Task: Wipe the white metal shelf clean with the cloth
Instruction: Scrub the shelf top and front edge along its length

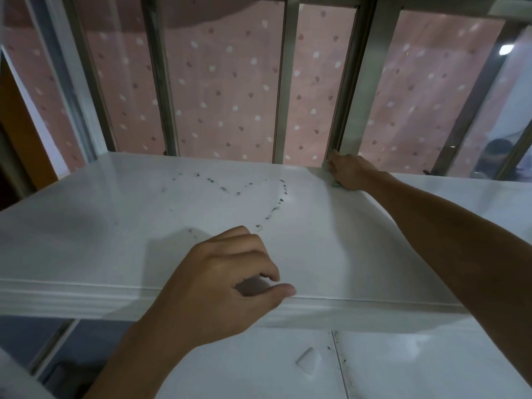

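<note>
The white metal shelf (100,231) spans the view, its top marked with a dark, dotted heart-shaped smear (247,197). My right hand (349,172) reaches to the far edge of the shelf and presses a pale green cloth (335,184) there, with only small bits of the cloth showing under the fingers. My left hand (227,280) rests on the near front edge of the shelf, fingers loosely curled, thumb on the rim, holding nothing.
Behind the shelf stands a metal window frame (288,82) with a pink spotted curtain (227,90) beyond it. Below the front edge are white cabinet panels (403,364) with a dark seam. A brown door edge (20,119) is at the left.
</note>
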`<state>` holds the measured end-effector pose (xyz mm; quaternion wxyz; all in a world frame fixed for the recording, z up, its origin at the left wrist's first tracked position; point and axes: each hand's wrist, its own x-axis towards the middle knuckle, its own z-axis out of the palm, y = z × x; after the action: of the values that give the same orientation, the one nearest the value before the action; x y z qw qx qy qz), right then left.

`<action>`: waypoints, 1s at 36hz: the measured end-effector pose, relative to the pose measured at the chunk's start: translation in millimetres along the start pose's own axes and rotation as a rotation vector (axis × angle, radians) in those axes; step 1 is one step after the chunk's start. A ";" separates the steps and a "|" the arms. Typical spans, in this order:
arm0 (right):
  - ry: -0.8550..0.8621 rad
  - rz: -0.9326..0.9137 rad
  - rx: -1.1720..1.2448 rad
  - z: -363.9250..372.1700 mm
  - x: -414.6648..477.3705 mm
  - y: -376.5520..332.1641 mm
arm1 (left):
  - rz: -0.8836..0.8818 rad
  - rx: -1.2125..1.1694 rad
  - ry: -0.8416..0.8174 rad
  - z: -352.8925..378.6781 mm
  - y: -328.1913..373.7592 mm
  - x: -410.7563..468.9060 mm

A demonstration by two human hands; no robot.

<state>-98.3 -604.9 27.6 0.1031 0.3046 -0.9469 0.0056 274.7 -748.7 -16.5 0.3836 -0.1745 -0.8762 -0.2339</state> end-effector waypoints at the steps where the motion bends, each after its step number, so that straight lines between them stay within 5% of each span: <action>1: -0.002 -0.038 0.018 0.1 2.2 -4.5 | 0.000 0.007 -0.005 0.0 0.1 -0.1; 10: -0.033 -0.248 0.071 -0.3 11.5 -50.0 | 0.122 0.167 -0.081 3.2 4.5 -5.6; 21: -0.023 -0.533 0.182 -3.2 -6.6 -114.2 | 0.226 0.355 0.091 -3.1 5.4 -30.6; 36: 0.053 -0.739 0.236 -15.0 -92.2 -176.2 | 0.150 0.507 0.277 -53.9 -37.0 -76.9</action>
<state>79.6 -694.2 14.8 0.0869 0.6348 -0.7631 0.0848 338.2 -818.5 -52.6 0.5471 -0.1035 -0.8307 0.0000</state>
